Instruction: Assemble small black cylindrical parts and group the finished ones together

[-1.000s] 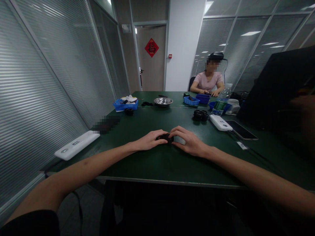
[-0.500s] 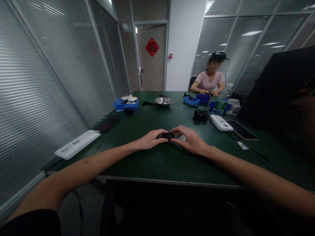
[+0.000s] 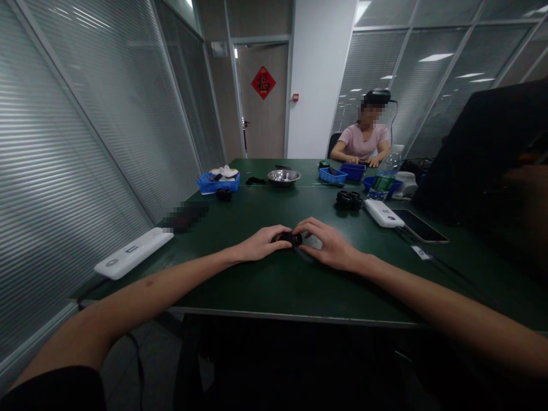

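- Office room, glass walls with blinds (image 3: 128,85), door (image 3: 263,134) at the back with a red sign (image 3: 263,83) on it
- Green desk (image 3: 265,291), front edge running across below the hands
- Black part (image 3: 292,238), small, between both hands, in from the desk's front edge, well away from the left edge; exact shape hidden by fingers
- Left hand (image 3: 263,242) holding the black part's left end, thumb on the near side, fingers on the far side, narrow grip
- Right hand (image 3: 329,245) curved, fingertips at the part's right end, gap between thumb and fingers behind the tips; gripping or only touching, cannot tell
- Black rings (image 3: 349,200) in a cluster, beyond the right hand
- White power bank (image 3: 132,253) along the desk's left edge
- Second white pack (image 3: 384,213) right of the rings, phone (image 3: 422,226) just beside it, bottle (image 3: 387,177) behind
- Steel bowl (image 3: 283,184) toward the far edge, small items inside
- Blue bin (image 3: 218,186) by the left edge, filled, small black piece (image 3: 224,194) in front
- Co-worker (image 3: 362,140) in pink seated at the far edge, right side, more blue bins (image 3: 334,178) nearby
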### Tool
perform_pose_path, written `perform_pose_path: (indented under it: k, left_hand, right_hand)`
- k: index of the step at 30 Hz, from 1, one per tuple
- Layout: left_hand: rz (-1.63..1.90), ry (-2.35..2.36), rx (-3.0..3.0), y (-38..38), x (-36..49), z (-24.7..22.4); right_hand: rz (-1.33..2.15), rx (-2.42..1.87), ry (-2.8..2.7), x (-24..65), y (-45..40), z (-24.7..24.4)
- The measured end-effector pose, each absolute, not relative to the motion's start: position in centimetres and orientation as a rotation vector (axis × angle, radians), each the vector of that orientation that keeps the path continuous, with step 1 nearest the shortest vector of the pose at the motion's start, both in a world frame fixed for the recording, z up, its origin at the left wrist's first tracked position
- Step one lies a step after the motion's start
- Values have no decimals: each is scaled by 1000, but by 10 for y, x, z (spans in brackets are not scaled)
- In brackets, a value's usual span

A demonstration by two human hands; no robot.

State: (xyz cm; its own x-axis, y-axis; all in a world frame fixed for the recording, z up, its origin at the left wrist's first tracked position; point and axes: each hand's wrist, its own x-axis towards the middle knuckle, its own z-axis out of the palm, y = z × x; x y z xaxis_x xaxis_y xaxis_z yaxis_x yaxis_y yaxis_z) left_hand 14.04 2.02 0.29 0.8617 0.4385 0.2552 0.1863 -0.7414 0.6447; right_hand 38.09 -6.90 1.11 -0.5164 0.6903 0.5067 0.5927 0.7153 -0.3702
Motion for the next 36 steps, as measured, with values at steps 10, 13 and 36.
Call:
perform_pose_path:
  k: [10, 13, 36]
  left_hand:
    - [526, 475, 2402, 18, 142, 5]
    - [528, 478, 2405, 19, 142, 5]
    - [535, 453, 2413, 20, 143, 2]
  right_hand:
    - [205, -1110, -2214, 382, -69, 13]
    - [217, -1082, -2229, 383, -69, 13]
    - [192, -1136, -2218, 381, -68, 9]
